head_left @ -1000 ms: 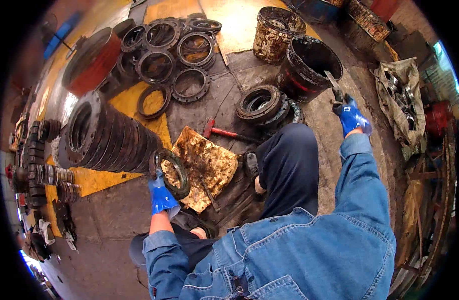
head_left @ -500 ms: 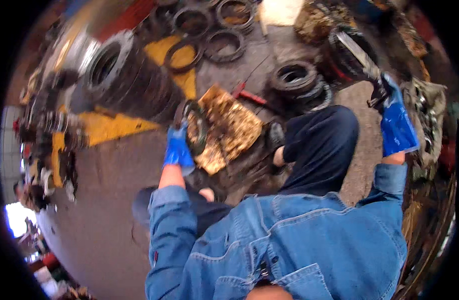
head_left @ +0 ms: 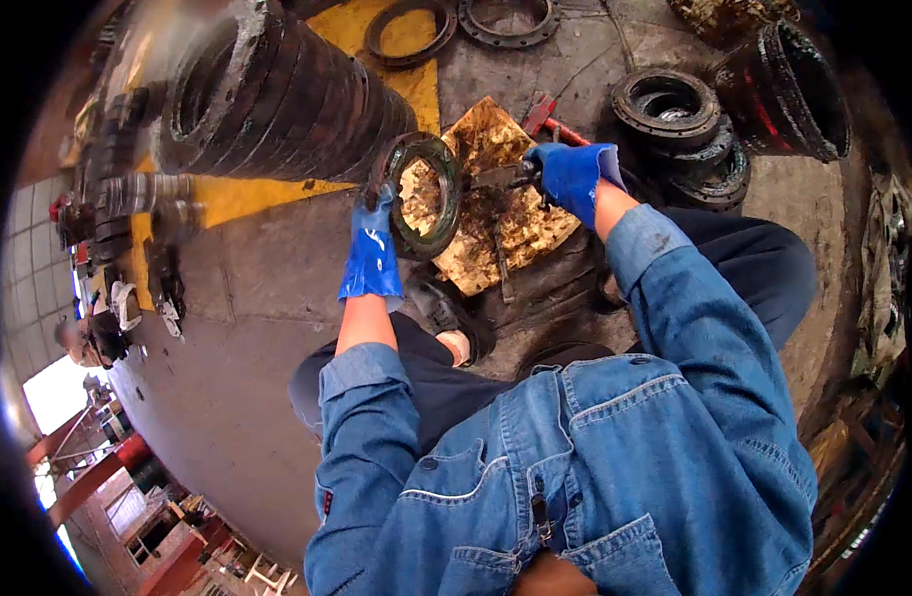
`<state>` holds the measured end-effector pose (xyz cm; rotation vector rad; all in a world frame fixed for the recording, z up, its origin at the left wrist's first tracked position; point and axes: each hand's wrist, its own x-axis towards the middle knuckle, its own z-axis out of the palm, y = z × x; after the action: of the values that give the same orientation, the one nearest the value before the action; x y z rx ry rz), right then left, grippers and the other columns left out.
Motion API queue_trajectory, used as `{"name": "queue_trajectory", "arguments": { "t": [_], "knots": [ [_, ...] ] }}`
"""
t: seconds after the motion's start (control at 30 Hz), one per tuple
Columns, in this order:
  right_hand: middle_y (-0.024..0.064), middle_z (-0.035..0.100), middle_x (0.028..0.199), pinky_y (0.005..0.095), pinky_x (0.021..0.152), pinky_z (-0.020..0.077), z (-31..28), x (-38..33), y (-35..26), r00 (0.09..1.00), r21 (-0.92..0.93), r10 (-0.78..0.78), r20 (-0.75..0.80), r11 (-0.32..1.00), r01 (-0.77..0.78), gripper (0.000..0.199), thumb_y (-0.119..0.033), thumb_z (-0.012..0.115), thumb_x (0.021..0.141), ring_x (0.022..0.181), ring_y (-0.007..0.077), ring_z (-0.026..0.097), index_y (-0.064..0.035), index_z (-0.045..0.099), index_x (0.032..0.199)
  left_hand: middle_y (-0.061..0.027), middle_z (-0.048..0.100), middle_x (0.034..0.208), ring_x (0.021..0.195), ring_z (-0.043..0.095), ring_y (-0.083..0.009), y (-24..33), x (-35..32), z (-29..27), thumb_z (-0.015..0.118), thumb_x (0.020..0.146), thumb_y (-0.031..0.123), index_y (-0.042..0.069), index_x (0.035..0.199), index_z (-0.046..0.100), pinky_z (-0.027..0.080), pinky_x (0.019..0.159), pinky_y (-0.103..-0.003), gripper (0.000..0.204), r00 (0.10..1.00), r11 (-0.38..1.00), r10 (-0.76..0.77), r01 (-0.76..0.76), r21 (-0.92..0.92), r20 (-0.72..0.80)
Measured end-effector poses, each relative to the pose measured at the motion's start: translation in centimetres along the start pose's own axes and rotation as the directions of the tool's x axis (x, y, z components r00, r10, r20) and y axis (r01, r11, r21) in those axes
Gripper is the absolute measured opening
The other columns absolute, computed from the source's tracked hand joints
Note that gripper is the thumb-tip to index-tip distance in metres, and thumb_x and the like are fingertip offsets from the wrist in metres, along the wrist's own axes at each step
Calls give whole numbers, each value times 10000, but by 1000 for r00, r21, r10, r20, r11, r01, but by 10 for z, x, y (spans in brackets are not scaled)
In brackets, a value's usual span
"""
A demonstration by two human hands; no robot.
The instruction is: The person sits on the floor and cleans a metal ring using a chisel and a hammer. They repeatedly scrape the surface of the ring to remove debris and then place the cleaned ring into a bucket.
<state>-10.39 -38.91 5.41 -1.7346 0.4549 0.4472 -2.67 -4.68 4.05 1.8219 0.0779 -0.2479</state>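
Grease coats the dark, heavy-looking steel ring [head_left: 423, 196] standing on edge just above the frame's centre, so it seems rigid but slippery, best gripped at its rim where the blue-gloved left hand [head_left: 372, 254] clasps it, while the blue-gloved right hand [head_left: 573, 177] grips a dark metal tool [head_left: 495, 177] against it.

L hand [head_left: 372, 253] grips ring [head_left: 423, 195]; R hand [head_left: 573, 177] tool [head_left: 500, 178].
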Motion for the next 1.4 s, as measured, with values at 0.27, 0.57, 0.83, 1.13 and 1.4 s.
{"name": "queue_trajectory", "arguments": {
  "t": [0.27,0.57,0.83,1.13,1.4],
  "knots": [
    [34,661,834,273,554,464,13,63,21,963,446,36,-268,891,91,202,-77,527,878,647,126,596,-70,617,1059,-66,641,1019,867,600,-150,11,7,-1,705,836,202,-6,1129,587,489,785,-289,378,997,986,-18,29,-166,69],
    [28,607,734,261,523,429,-8,76,19,909,342,-414,49,862,374,258,-202,451,931,575,133,547,-80,639,1058,-44,642,953,822,588,-137,3,15,5,691,851,234,0,1075,614,494,745,-273,333,1000,994,-7,7,-107,-5],
    [66,593,698,389,538,430,6,28,-91,926,414,342,157,829,-376,140,-181,599,840,623,240,576,-51,648,847,-61,641,1022,873,598,-163,-23,23,-23,631,892,263,-8,1102,612,495,785,-292,344,996,926,-59,77,-368,61],
    [156,636,793,406,706,463,22,31,-75,1000,-355,-3,10,935,6,498,-509,474,886,747,302,599,-43,645,918,-91,642,1050,926,600,-164,1,21,4,567,931,245,-17,1155,594,482,824,-301,345,998,997,30,-26,-71,56],
    [112,671,812,342,668,498,34,1,-61,990,-340,-107,92,931,132,441,-476,603,814,684,216,621,-96,654,1033,-173,652,1043,972,605,-242,-26,33,2,446,953,460,-59,1145,589,479,825,-336,572,994,979,79,-64,192,-74]
  ]
}}
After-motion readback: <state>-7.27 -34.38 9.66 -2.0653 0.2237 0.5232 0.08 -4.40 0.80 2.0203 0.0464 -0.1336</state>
